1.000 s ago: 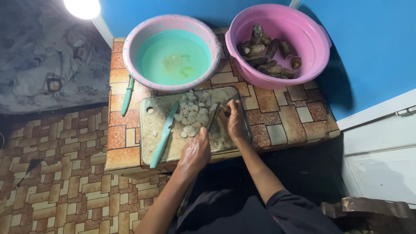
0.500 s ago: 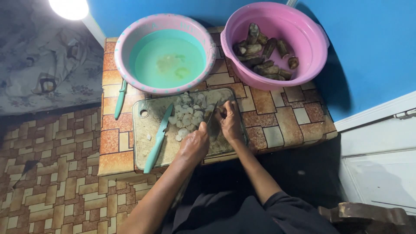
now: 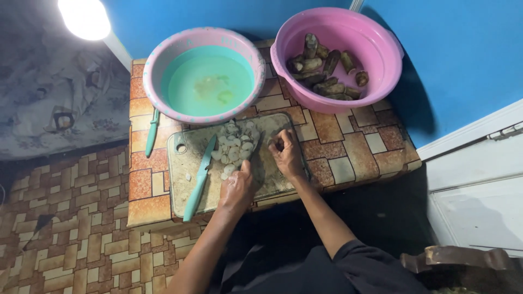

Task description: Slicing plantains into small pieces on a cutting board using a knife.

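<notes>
Head view: left hand [image 3: 237, 188] flat, fingers spread just below pale slices [image 3: 235, 148]; right hand [image 3: 284, 153] beside, fingers pinched, perhaps holding a piece.

A single head-worn camera looks almost straight down from above the person's own arms, which enter from the bottom edge and reach up the frame. The low table [image 3: 348, 158] with its patterned tile covering fills the middle, near enough that the cutting board [image 3: 188, 163] sits at centre. The far side of the table, with two basins, lies toward the top against a blue wall [image 3: 463, 49]. Patterned floor [image 3: 60, 228] shows at left, a white door [image 3: 479, 190] at right. There is no second view.
</notes>
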